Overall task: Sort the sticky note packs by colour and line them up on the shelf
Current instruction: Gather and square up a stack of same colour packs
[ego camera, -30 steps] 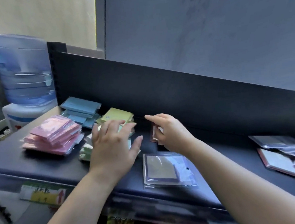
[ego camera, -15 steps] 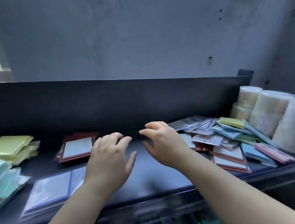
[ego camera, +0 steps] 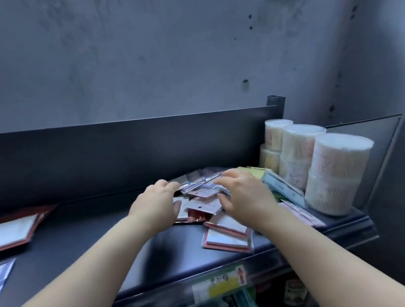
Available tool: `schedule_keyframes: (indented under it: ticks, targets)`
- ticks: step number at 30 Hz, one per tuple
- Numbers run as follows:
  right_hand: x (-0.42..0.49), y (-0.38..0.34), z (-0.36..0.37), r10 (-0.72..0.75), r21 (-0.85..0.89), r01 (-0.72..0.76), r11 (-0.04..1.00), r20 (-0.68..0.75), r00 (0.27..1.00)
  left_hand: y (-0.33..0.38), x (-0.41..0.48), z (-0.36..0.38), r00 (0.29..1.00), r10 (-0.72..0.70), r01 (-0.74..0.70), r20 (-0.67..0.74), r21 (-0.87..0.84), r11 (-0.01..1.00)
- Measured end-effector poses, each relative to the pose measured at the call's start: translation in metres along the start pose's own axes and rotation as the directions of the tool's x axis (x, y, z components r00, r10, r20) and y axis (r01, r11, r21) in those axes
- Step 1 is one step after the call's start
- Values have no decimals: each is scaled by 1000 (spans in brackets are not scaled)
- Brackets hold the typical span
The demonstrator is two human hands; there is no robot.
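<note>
Dark shelf (ego camera: 106, 238), yellow price label (ego camera: 219, 285) on its front lip. Landmark: the mixed pile of sticky note packs (ego camera: 202, 205) on the shelf.

Two red-edged packs (ego camera: 227, 236) lie at the pile's near edge. Your left hand (ego camera: 156, 205) is at the pile's left side and your right hand (ego camera: 243, 193) is over its top. Both are cupped, thumbs apart from fingers, fingertips at clear wrappers; grip cannot be told.

Left of the pile, well apart: one red pack (ego camera: 11, 231). Right of it: round clear tubs (ego camera: 338, 174). Behind it: back panel (ego camera: 124, 154), grey wall (ego camera: 141, 61).

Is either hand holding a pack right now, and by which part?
Cannot tell. The left hand touches the left corner of a clear-wrapped pack on the mixed pile; the right hand curls over that pile, grip hidden.
</note>
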State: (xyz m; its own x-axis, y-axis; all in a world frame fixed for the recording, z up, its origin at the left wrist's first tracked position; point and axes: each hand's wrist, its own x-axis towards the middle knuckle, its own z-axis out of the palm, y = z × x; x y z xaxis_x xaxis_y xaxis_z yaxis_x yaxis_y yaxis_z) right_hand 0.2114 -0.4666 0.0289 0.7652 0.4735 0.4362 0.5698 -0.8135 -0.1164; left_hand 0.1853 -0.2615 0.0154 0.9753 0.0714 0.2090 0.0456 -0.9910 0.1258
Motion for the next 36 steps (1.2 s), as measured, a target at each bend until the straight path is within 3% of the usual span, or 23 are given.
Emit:
schedule_keyframes:
  ticks: [5, 10, 15, 23, 27, 32, 36]
  targets:
    - [9, 52, 0, 138, -37, -136, 990, 47, 989, 9, 45, 22, 988, -118, 120, 98, -22, 992]
    - [27, 82, 15, 259, -130, -235, 963, 226, 939, 3, 77, 40, 935, -275, 299, 225, -78, 951]
    - [32, 87, 26, 259, -182, -219, 959, 239, 936, -1, 85, 45, 933, -280, 303, 226, -77, 950]
    - [25, 63, 17, 25, -283, 3, 959, 94, 995, 5, 76, 41, 973, -231, 231, 2, 7, 973]
    - [25, 61, 13, 13, -238, 7, 971, 82, 997, 6, 67, 33, 977, -183, 188, -114, 36, 982]
    - [26, 40, 11, -74, -177, 56, 983, -100, 992, -4, 42, 9, 938, -162, 150, -307, -61, 987]
    - [31, 12, 20, -167, -47, 160, 986, -271, 948, -19, 9, -4, 879, -196, 131, -434, -176, 976]
